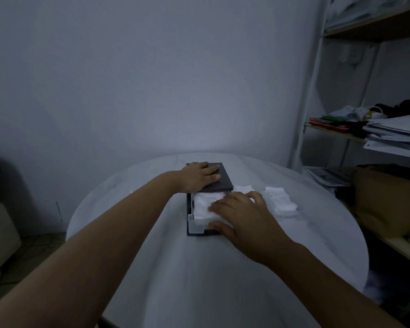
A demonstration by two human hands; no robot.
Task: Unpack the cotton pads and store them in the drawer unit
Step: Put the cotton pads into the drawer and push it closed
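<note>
A dark grey drawer unit (219, 179) stands in the middle of the round white table (152, 268). Its clear drawer (191, 224) is pulled out toward me and holds a stack of white cotton pads (202, 205). My left hand (200, 176) lies flat on the unit's top. My right hand (239, 215) rests with spread fingers on the pads in the drawer, thumb at the drawer's front right corner. More cotton pads (281, 200) lie in a row on the table to the right of the unit, and a smaller pile (244, 188) sits just behind my right hand.
A white metal shelf rack (310, 95) stands at the right with stacked papers (395, 136) and clutter. A brown bag (388, 197) sits beside the table's right edge. A pale box (0, 235) stands on the floor at the left. The wall is close behind the table.
</note>
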